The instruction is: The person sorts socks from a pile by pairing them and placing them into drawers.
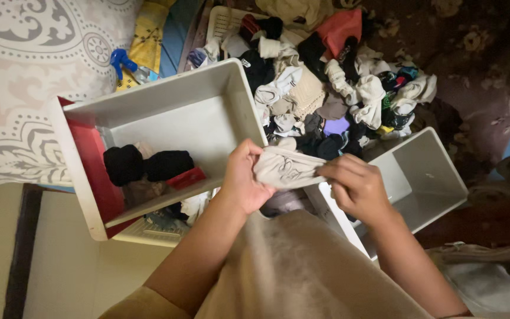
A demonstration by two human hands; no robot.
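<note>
Beige sock (286, 168), held flat between both hands just above the gap between the two bins. Left hand (244, 177): fingers (254, 155) curled shut, pinching the sock's left end, thumb on top. Right hand (356, 188): fingers (333, 169) pressed together, pinching the sock's right end from above; knuckles bent, no spread. Sock stretched level between the two grips, faint dark line pattern on its face.

White bin (166, 112) on the left: red lining on its left wall, tilted. Black rolled socks (147, 165) sit at its lower left, plus a red item (185, 177) beside them; rest of that bin is bare. Second white bin (429, 177) on the right, below the right hand.

Sock pile (332, 88) behind both bins: mixed white, black, grey, one purple piece, an orange-red piece at the top. White slotted basket (222, 20) partly under the pile's far left corner. Blue spray trigger (120, 61) lies past the left bin's far edge, on patterned grey-white fabric (25, 71). Brown floral rug (479, 53) under the pile's right side. Beige garment covers the lap in the foreground.
</note>
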